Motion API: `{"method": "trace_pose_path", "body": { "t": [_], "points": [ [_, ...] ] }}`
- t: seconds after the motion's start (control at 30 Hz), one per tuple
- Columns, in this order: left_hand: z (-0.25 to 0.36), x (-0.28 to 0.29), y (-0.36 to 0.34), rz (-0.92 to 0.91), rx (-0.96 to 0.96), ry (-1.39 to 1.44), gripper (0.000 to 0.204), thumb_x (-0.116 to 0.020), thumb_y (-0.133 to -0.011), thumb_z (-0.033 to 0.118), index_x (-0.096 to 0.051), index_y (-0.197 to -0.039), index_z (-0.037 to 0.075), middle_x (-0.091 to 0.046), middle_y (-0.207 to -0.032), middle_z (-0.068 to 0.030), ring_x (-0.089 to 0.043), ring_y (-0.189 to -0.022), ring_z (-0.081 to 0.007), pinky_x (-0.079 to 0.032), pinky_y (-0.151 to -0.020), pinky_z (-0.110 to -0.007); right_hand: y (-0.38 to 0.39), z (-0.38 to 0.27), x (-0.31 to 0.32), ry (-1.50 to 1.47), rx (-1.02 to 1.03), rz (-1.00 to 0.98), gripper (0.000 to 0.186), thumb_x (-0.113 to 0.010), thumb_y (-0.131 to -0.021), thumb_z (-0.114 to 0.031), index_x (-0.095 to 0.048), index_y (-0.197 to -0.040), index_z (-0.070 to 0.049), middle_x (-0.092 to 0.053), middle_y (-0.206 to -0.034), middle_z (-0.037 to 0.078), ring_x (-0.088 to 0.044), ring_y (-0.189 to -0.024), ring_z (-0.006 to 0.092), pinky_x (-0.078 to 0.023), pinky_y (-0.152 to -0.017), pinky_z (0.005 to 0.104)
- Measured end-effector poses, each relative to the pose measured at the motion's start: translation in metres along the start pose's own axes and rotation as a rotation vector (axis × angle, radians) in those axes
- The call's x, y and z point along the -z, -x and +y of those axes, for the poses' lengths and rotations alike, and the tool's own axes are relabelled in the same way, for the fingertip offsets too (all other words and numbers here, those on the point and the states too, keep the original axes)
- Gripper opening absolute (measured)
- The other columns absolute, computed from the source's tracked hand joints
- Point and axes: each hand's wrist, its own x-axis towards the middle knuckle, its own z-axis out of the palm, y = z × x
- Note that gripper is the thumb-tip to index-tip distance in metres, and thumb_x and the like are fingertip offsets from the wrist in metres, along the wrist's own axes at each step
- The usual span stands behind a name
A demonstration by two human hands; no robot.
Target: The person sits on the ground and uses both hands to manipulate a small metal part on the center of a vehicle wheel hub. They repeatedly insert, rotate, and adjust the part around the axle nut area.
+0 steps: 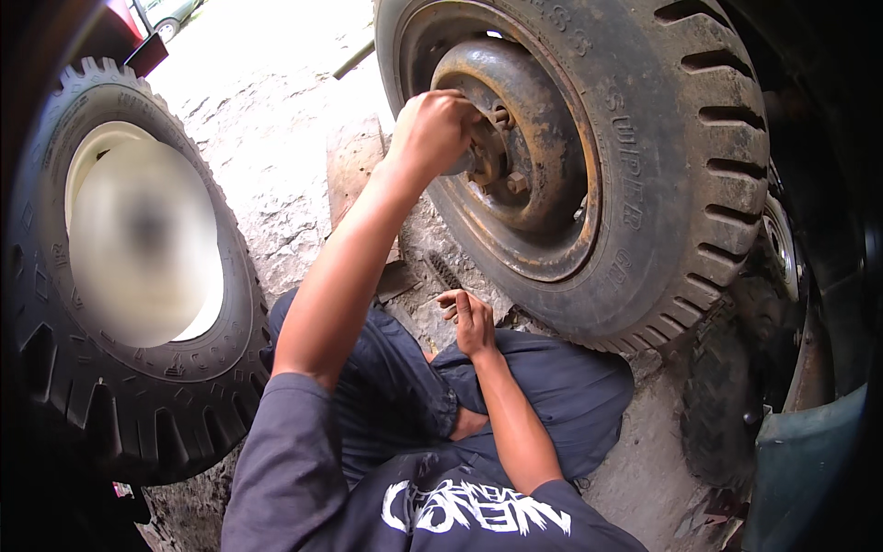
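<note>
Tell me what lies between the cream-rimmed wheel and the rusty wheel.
In the head view, pale rough ground, a flat brown board, the left forearm and left leg appear between the cream-rimmed wheel and rusty wheel.

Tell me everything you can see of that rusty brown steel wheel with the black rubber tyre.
The rusty brown, round steel wheel stands upright at the upper right. Around it sits a black rubber tyre, cut off at the top edge, with deep tread slots and raised sidewall lettering. The dished centre shows a bulging ring, patchy rust and chunky rusty nuts. The bare left hand is at the hub; its exact contact is hidden.
</note>
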Motion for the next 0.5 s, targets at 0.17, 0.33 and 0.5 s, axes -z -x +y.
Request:
{"method": "trace_pose_path", "body": {
  "t": [0.17,0.33,0.5],
  "points": [
    [0.004,-0.001,0.003,-0.058,0.022,-0.018,0.014,-0.073,-0.085,0.007,-0.084,-0.093,0.007,-0.078,-0.095,-0.0133,-0.076,-0.086,-0.0330,-0.064,-0.083,-0.044,0.002,0.002,0.000,-0.003,0.002,-0.006,0.074,-0.029,-0.118,-0.058,-0.079,-0.107,-0.004,-0.078,-0.098,0.014,-0.074,-0.076,0.0247,-0.058,-0.076,0.0388],
    [0.003,0.011,0.000,-0.095,0.051,0.016,0.011,-0.075,-0.090,0.010,-0.084,-0.095,0.005,-0.077,-0.094,-0.0148,-0.076,-0.090,-0.0335,-0.062,-0.086,-0.045,-0.002,0.005,-0.002,0.003,-0.004,-0.026,0.073,-0.031,-0.118,-0.056,-0.078,-0.107,-0.003,-0.077,-0.098,0.014,-0.075,-0.077,0.0248,-0.058,-0.074,0.0386],
    [0.013,0.063,0.047,-0.069,0.300,0.205,0.017,-0.076,-0.100,0.017,-0.085,-0.110,0.006,-0.080,-0.099,-0.0130,-0.078,-0.087,-0.0272,-0.059,-0.081,-0.039,0.002,-0.003,0.003,-0.032,0.005,0.011,0.068,-0.031,-0.119,-0.055,-0.077,-0.111,-0.004,-0.077,-0.099,0.014,-0.074,-0.075,0.0234,-0.057,-0.076,0.0384]
  ]
}}
